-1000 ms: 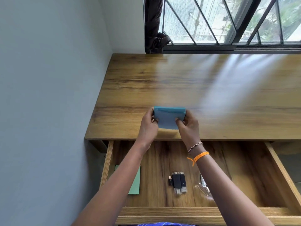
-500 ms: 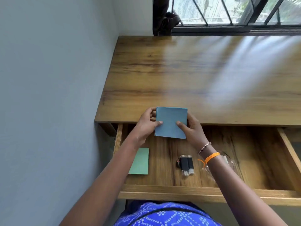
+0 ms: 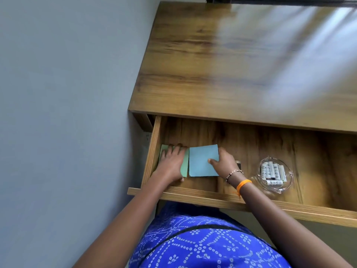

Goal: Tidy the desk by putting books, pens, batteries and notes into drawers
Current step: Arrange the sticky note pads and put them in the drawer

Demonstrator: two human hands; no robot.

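A grey-blue wall (image 3: 63,113) flanked the glossy wood-grain desk (image 3: 231,64). Its open wooden drawer (image 3: 193,196) held a clear glass dish (image 3: 287,182) of white batteries (image 3: 271,171). The left hand (image 3: 172,163) lay flat, fingers spread, on the square green notepad (image 3: 185,165). Just beside it, the right hand (image 3: 225,164) pinched the square blue notepad (image 3: 201,161).

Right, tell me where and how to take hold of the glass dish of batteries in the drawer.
Grip the glass dish by its rim, coming straight down from above. It sits flat on the drawer floor, open side up, with bare wood all round it. Put the thumb on one side of the rim and the fingers opposite, clear of the batteries lying loose inside, and keep it level as it lifts.
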